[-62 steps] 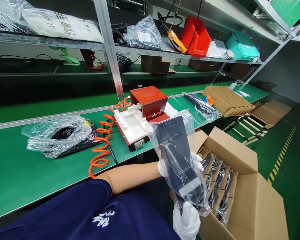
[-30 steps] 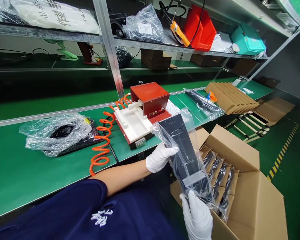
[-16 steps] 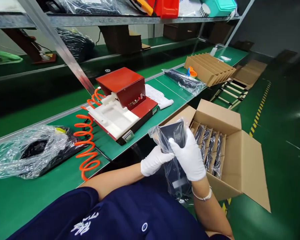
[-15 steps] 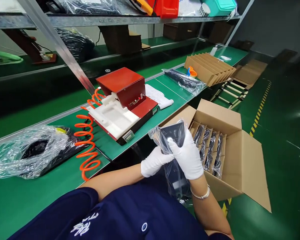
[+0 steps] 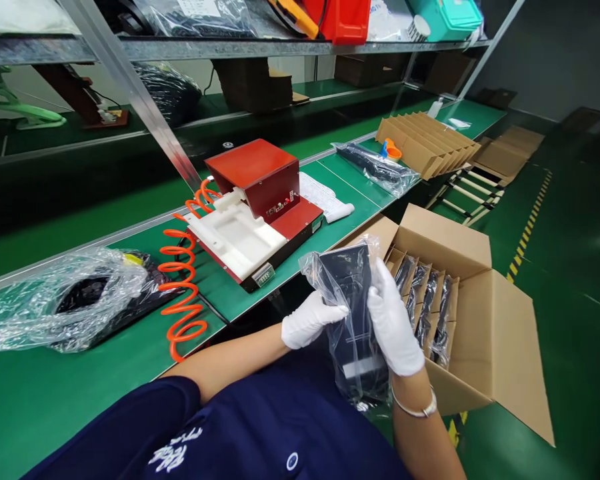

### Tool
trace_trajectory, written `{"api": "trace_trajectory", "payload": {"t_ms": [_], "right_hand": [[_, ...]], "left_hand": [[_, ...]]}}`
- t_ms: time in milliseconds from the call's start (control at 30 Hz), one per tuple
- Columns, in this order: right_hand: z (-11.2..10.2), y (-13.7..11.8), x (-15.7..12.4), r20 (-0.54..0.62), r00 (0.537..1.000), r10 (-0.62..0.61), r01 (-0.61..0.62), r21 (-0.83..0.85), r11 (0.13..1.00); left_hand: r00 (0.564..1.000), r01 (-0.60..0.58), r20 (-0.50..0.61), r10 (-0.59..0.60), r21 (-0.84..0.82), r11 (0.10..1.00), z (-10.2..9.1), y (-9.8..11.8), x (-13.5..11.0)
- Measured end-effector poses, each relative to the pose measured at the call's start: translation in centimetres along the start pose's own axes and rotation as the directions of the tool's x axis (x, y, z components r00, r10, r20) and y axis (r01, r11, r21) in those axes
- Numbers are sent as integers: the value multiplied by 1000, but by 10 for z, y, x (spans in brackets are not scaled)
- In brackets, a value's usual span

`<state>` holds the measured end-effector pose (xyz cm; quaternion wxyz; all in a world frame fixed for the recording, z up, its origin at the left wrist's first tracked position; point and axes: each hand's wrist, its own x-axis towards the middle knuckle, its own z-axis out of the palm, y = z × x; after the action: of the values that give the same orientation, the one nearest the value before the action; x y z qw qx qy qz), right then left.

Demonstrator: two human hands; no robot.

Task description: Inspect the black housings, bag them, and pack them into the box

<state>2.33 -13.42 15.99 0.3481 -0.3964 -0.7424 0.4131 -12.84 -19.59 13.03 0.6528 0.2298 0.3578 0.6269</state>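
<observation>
Between my hands is a flat black part in a clear plastic bag (image 5: pixel 353 340), tilted in front of my body. My left hand (image 5: pixel 311 321), in a white glove, grips its left edge with the thumb across the plastic. Along the right edge lies my right hand (image 5: pixel 394 323), also gloved, its fingers curled behind the part and its thumb on the side. Just right of it stands an open cardboard box (image 5: pixel 473 320) with card dividers. Several bagged black parts (image 5: pixel 427 303) stand in its slots.
A red machine (image 5: pixel 260 180) with a white fixture sits on the green bench (image 5: pixel 125 393). An orange coiled hose (image 5: pixel 185 293) runs beside it. Loose plastic bags (image 5: pixel 80 293) lie at left. Card dividers (image 5: pixel 425 140) and another bagged part (image 5: pixel 377 167) lie farther back.
My right thumb has moved off the front of the bagged part to its right edge, uncovering more of its face. My left hand keeps its grip. The view has shifted slightly.
</observation>
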Motion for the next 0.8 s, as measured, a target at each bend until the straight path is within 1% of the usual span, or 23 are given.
{"api": "trace_trajectory", "payload": {"t_ms": [33,67,133,167,200,233,267,300,333,367,400,467,533,600,700,733,800], "right_hand": [[-7,5,-9,-38,999,2,-3,-8,1000],[-13,10,-20,-104,995,13,-17,-39,999],[-22,22,-45,-268,963,14,-68,-195,978],[-23,29,-59,-333,942,-32,-71,-295,953],[-22,37,-71,-328,935,-135,-13,-412,911],[-19,44,-83,-269,923,-276,102,-518,849],[-14,50,-92,-184,891,-415,231,-603,763],[-7,56,-100,-104,846,-523,333,-663,671],[1,62,-106,-46,804,-593,393,-707,588],[8,66,-109,-20,780,-625,405,-746,529],[15,71,-112,-24,777,-629,376,-784,494],[25,78,-113,-79,799,-595,260,-848,462],[27,83,-113,-119,811,-573,172,-887,428],[24,88,-112,-129,801,-584,126,-918,376],[15,93,-111,-130,773,-620,65,-957,281],[12,95,-110,-134,770,-623,44,-964,262],[6,98,-110,-147,774,-616,24,-965,260]], "left_hand": [[1000,-6,-13,5,-20,1000,-3,5,3],[999,-18,-30,17,-42,999,-5,10,7],[997,-52,-60,46,-94,994,-11,21,15],[996,-72,-68,64,-123,990,-13,26,19],[994,-90,-71,80,-151,984,-15,30,23],[993,-106,-75,94,-175,979,-16,33,26],[991,-121,-83,107,-194,974,-16,36,30],[988,-138,-93,121,-208,968,-15,38,33],[986,-154,-101,135,-218,964,-14,39,36],[983,-171,-106,151,-224,959,-12,39,38],[980,-188,-109,167,-229,955,-10,39,40],[977,-208,-105,187,-235,950,-6,37,43],[977,-206,-100,187,-241,948,-1,33,45],[979,-196,-103,175,-251,948,4,30,45],[982,-181,-105,158,-267,947,13,25,44],[984,-168,-98,146,-270,948,16,23,43],[990,-137,-78,120,-272,953,22,21,41]]}}
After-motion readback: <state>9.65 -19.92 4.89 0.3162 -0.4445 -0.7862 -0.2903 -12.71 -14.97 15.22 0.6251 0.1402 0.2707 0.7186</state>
